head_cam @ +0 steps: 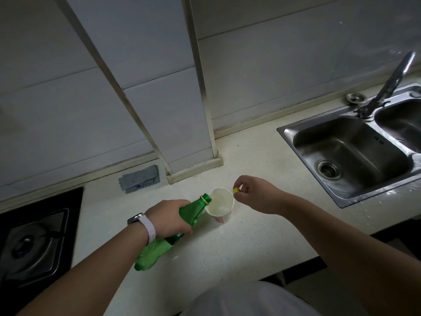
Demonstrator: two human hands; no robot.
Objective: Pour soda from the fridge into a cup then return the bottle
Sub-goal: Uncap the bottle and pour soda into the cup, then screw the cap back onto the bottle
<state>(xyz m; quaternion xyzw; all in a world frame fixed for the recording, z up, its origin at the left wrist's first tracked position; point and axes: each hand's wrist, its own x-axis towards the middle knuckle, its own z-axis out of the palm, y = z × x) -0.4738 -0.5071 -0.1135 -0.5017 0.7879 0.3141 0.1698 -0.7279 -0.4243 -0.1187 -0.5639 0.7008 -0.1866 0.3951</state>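
Now mid-pour: my left hand point(173, 218) clamps its fingers round the green bottle point(195, 210), tilted, mouth over the rim of the cup point(222, 207) on the tabletop point(262, 238). My right hand point(252, 192), just beside the cup, pinches the yellow cap point(236, 190). Next I'd level the bottle and recap.

Home kitchen, prob.: steel sink point(348, 153), gas hob point(34, 242), tiled wall point(284, 71).

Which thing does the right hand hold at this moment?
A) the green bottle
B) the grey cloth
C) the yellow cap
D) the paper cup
C: the right hand pinches the yellow cap beside the cup, while the left hand grips the bottle tilted to the cup.
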